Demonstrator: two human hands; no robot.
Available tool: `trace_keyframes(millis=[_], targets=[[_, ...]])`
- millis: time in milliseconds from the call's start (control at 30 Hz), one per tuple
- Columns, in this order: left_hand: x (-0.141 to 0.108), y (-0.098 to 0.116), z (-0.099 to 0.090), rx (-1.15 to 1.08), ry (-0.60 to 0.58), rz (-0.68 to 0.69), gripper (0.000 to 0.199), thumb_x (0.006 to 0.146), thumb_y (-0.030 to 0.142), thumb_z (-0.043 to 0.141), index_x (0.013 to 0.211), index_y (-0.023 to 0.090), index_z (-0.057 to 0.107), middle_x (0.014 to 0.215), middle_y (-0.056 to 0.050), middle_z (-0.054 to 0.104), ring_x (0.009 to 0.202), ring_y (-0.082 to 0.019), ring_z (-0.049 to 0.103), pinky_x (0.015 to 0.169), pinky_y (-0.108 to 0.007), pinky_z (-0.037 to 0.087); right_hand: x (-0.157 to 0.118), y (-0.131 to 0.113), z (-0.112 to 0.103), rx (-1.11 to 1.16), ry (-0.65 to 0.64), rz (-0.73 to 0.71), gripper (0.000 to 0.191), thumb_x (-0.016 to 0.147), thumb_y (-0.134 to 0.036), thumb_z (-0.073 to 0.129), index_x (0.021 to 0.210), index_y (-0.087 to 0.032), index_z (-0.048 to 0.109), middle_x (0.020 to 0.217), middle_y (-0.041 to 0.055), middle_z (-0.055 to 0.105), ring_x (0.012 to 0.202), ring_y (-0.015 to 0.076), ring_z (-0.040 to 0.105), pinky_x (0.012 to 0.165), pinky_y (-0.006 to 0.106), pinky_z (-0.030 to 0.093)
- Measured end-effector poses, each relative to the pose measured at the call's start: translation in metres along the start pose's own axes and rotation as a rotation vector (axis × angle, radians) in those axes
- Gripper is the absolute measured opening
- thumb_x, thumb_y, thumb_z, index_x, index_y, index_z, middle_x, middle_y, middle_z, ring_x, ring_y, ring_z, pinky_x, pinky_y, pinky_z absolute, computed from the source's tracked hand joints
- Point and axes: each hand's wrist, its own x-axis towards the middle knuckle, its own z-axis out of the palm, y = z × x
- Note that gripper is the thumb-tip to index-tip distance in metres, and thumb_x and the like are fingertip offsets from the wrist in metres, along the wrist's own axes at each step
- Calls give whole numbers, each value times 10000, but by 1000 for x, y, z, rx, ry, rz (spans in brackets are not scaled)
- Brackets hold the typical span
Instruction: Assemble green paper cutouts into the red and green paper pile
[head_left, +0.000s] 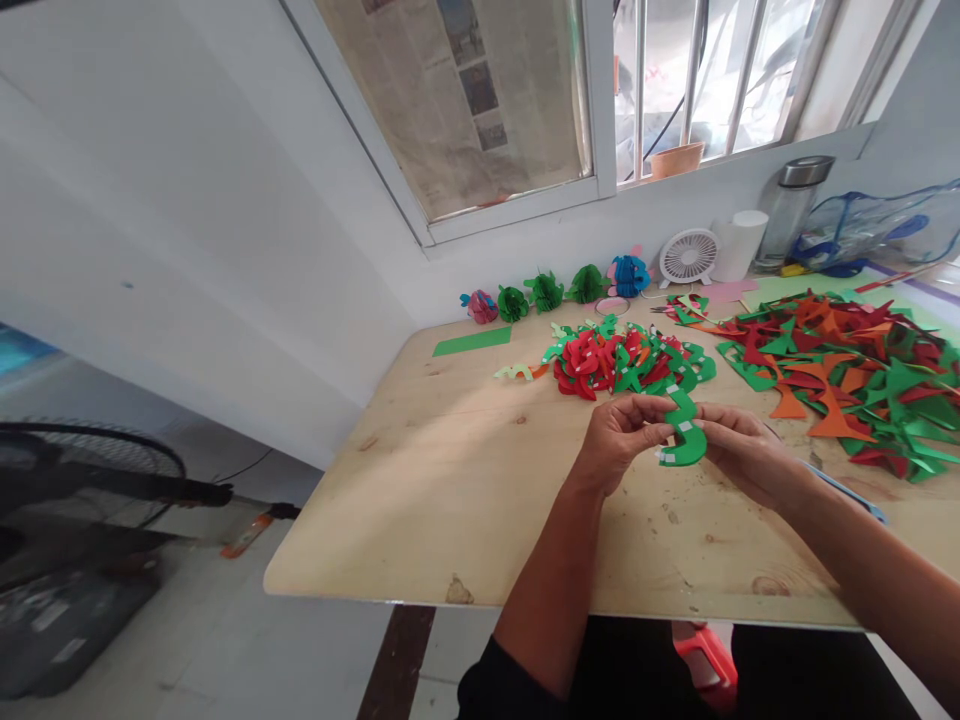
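Observation:
Above the wooden table point(450, 500), a curved green paper piece point(688, 447) with small white squares on it is held between both hands. My left hand point(628, 435) pinches its left side with thumb and index finger. On its right side, my right hand point(739, 445) grips the edge the same way. Just behind the hands lies a pile of red, green and orange cut pieces point(592, 362), many with white squares. A larger heap of red, green and orange paper scraps point(840, 370) spreads over the right side of the table.
Along the wall stand several folded paper figures point(545, 291), a small white fan point(688, 257) and a glass bottle point(787, 220). A green strip point(472, 342) lies at the back left. Something blue and thin point(847, 492) lies by my right forearm.

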Motion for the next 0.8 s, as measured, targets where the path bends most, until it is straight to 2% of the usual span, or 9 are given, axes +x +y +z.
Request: trace_keyframes(millis=[567, 800], targets=[[0, 2, 2, -37, 28, -11, 259, 577, 235, 795, 798, 143, 697, 646, -1, 634, 575, -97, 573, 612, -246, 442, 2, 4, -3, 18, -28, -3, 214, 765, -409, 662, 829, -214, 723, 713, 31, 662, 603, 130, 508, 583, 270, 401], [0, 1, 2, -59, 30, -13, 244, 576, 220, 791, 790, 144, 701, 637, 1, 635, 562, -95, 576, 607, -244, 441, 2, 2, -3, 19, -32, 0, 187, 746, -389, 682, 744, -202, 685, 701, 26, 637, 607, 129, 492, 611, 275, 405]])
